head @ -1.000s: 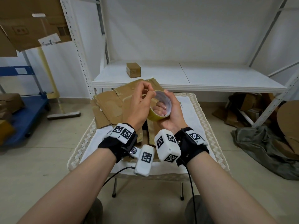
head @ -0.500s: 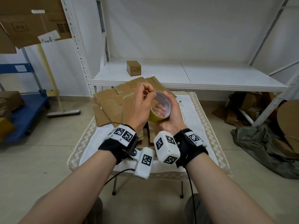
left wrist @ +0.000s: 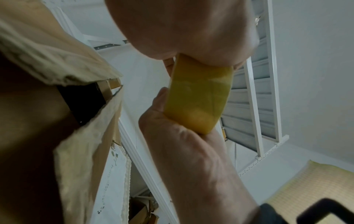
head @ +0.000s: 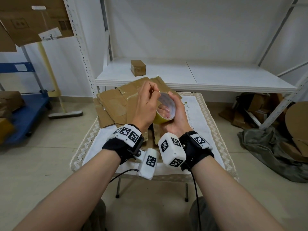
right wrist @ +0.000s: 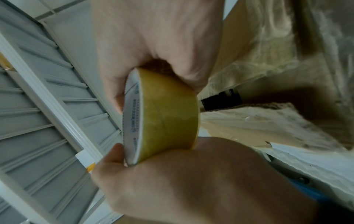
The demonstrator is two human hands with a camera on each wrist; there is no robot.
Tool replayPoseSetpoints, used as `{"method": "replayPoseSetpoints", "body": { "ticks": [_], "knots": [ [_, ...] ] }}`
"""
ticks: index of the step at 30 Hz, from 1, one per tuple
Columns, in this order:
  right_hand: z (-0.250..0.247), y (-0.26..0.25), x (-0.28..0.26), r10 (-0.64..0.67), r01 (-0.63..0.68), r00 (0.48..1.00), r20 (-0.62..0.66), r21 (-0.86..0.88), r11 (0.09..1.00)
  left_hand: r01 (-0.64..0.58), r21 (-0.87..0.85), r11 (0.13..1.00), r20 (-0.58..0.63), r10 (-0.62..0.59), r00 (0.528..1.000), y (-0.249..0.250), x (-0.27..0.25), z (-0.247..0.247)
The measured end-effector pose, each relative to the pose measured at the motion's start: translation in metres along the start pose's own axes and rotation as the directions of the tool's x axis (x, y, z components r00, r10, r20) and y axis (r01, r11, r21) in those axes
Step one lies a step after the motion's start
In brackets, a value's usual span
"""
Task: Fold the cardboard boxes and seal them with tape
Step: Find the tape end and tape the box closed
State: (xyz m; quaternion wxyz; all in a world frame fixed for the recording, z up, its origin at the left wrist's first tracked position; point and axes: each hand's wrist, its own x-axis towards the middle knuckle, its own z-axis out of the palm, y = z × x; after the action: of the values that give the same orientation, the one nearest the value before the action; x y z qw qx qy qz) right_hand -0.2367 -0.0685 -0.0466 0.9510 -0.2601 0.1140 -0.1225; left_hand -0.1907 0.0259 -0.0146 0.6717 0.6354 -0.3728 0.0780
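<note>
At frame centre in my head view, my right hand [head: 176,117] grips the yellow tape roll [head: 164,112] above the flattened cardboard boxes [head: 115,107], while my left hand [head: 145,105] pinches its upper rim. Only the right wrist view shows printing on the white core [right wrist: 132,121].

Tape roll [head: 164,112]: yellow, white core with blue print. Flattened boxes [head: 115,105]: brown. Worktop cloth [head: 198,120]: white, zigzag beige lace border. Wrist bands [head: 196,147]: black, white blocks with black-white square markers. Shelf [head: 216,75]: white.
</note>
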Motion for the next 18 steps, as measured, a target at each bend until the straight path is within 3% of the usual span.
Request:
{"method": "replayPoseSetpoints", "body": {
  "ticks": [11, 18],
  "knots": [
    [-0.027, 0.015, 0.019, 0.025, -0.021, 0.998, -0.053, 0.065, 0.998, -0.005, 0.163, 0.987, 0.025, 0.001, 1.000, -0.009, -0.010, 0.001],
    [-0.036, 0.025, 0.022, 0.019, -0.016, 0.999, -0.040, 0.083, 0.996, 0.005, 0.158, 0.987, -0.002, -0.005, 1.000, -0.017, -0.013, 0.002]
  ]
}}
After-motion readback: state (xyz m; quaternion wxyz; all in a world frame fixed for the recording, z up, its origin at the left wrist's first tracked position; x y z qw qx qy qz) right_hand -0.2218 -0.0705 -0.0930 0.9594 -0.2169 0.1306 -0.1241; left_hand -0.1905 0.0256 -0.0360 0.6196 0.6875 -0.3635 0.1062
